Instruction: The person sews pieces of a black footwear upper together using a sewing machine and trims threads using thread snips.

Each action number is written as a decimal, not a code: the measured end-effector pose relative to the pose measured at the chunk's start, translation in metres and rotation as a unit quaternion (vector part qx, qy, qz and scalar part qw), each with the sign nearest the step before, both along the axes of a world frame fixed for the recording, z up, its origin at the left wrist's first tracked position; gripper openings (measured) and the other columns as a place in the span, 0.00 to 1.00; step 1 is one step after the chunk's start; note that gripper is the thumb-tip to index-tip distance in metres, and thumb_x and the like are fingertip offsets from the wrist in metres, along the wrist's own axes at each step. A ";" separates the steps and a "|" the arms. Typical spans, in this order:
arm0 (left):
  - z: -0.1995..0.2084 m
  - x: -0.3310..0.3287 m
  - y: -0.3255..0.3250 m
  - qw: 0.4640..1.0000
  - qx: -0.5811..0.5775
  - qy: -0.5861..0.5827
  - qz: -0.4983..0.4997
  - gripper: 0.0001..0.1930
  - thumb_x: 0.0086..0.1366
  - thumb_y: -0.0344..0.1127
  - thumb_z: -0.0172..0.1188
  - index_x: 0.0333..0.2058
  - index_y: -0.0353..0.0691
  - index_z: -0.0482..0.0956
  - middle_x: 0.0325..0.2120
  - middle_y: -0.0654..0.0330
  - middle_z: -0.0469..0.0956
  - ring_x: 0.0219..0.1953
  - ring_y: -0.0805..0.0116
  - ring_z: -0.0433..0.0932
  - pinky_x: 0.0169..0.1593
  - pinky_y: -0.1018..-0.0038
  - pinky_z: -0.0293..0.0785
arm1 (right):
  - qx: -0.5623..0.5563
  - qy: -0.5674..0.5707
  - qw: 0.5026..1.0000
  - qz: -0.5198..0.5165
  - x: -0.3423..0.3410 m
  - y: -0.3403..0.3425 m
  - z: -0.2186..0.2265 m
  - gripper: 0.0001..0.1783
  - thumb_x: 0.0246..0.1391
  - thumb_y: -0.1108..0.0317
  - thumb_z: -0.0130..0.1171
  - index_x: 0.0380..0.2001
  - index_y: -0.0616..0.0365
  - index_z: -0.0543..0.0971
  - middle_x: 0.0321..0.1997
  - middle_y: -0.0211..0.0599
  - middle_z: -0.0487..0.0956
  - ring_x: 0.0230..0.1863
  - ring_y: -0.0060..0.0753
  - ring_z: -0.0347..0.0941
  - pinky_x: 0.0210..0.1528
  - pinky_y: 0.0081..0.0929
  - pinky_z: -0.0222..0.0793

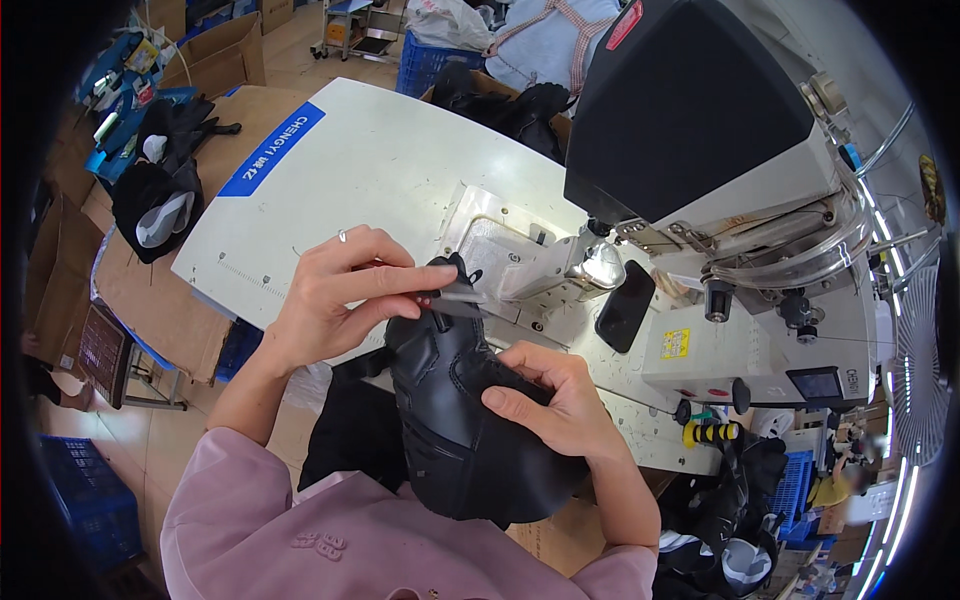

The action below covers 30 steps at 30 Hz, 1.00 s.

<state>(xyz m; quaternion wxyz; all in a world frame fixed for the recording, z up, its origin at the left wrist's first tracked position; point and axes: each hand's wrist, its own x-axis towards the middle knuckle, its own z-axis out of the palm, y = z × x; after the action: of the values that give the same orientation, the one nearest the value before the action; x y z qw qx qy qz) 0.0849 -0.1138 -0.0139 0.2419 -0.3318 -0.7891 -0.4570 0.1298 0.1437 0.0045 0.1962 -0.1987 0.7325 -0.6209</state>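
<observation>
A black leather-like shoe upper (pixel 435 390) is held up in front of my body, its narrow end toward the machine. My right hand (pixel 555 400) grips its right side, with thumb on top and fingers curled round the edge. Over the narrow end, my left hand (pixel 365 290) pinches a thin, greyish, shiny piece (pixel 462 297) between thumb and fingers. What kind of thing it is I cannot make out; a little red shows by the fingertips. A ring is on one left finger. Just beyond the upper lies the sewing machine's metal plate (pixel 495 255).
A large sewing machine head (pixel 690 110) rises at the right over the white table (pixel 370 160). A black phone (pixel 625 306) lies beside its arm. Black shoe pieces (pixel 160 200) rest on a brown board at left, with more (pixel 735 500) at lower right. A blue crate (pixel 90 500) stands lower left.
</observation>
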 end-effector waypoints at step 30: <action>0.022 0.066 -0.020 0.971 -0.237 -0.027 0.006 0.16 0.49 0.38 0.67 0.39 0.47 0.84 0.21 0.66 0.70 0.21 0.69 0.70 0.25 0.73 0.64 | 0.466 0.492 0.733 0.062 0.058 -0.026 -0.021 0.09 0.36 0.71 0.59 0.22 0.54 0.68 0.19 0.26 0.61 0.19 0.18 0.65 0.17 0.17 0.62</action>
<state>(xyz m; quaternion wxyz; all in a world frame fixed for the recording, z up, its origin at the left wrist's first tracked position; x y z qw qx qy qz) 0.1506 -0.1338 0.0080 0.1372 -0.3622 -0.8833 -0.2641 0.1879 0.1173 -0.0163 -0.0855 -0.4046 0.9105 -0.0043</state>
